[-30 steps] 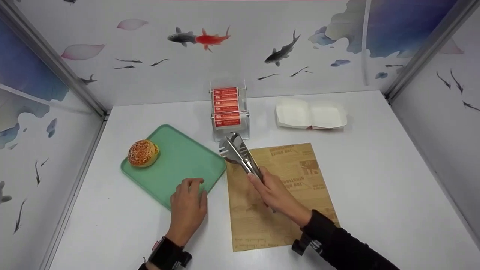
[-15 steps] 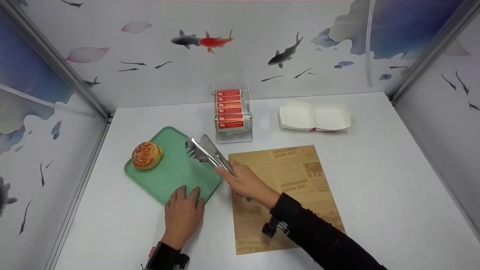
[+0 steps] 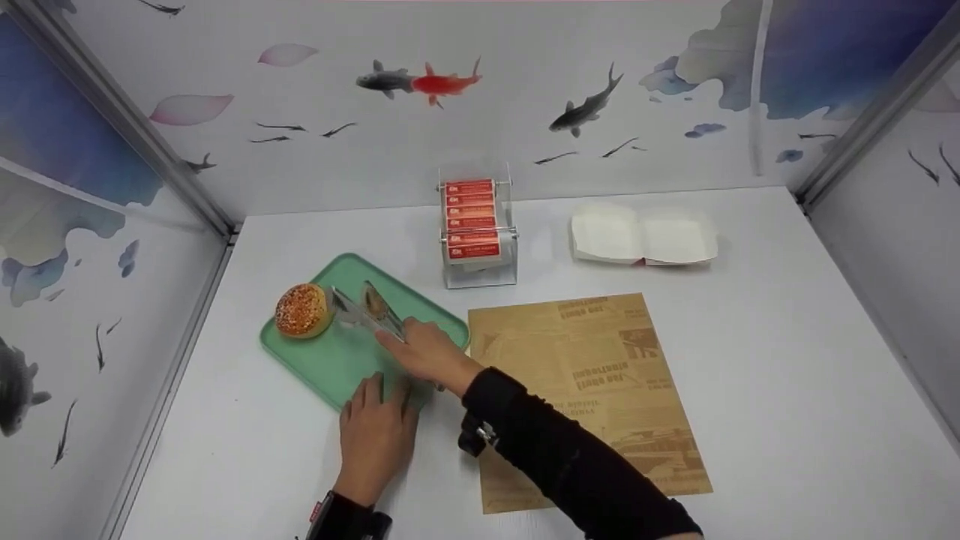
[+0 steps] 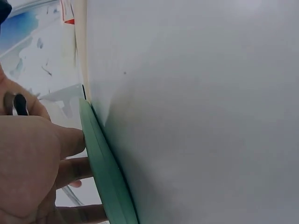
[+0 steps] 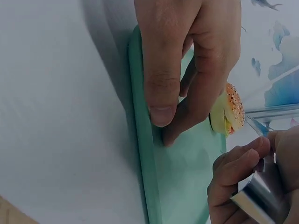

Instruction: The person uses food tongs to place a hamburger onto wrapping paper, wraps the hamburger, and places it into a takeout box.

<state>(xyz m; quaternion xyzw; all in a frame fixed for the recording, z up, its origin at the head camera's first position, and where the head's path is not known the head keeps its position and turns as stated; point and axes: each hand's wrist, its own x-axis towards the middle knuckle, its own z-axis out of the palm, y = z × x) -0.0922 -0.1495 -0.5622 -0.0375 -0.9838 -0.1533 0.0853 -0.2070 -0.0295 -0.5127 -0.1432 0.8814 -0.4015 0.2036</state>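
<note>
My right hand [image 3: 431, 354] grips metal food tongs [image 3: 381, 306] over the green tray [image 3: 334, 364], with the tongs' two arms spread. One tong tip is right at the side of a sesame-topped burger [image 3: 302, 310] in the tray's left corner. In the right wrist view the tongs' folded end [image 5: 261, 196] shows in the palm, and filling shows under the bun [image 5: 233, 109]. My left hand [image 3: 377, 442] rests at the tray's near edge. Its thumb and fingertips touch the rim [image 4: 105, 172], the fingers relaxed.
Brown printed paper [image 3: 592, 375] lies right of the tray, under my right forearm. Behind stands a clear rack [image 3: 480, 276] of red-labelled packets [image 3: 471, 217]. An unfolded white box [image 3: 645, 236] sits at back right. Printed walls [image 3: 525, 172] enclose the white table.
My right hand has carried the tongs leftward from above the paper to beside the burger. My left hand has settled onto the tray's near edge.
</note>
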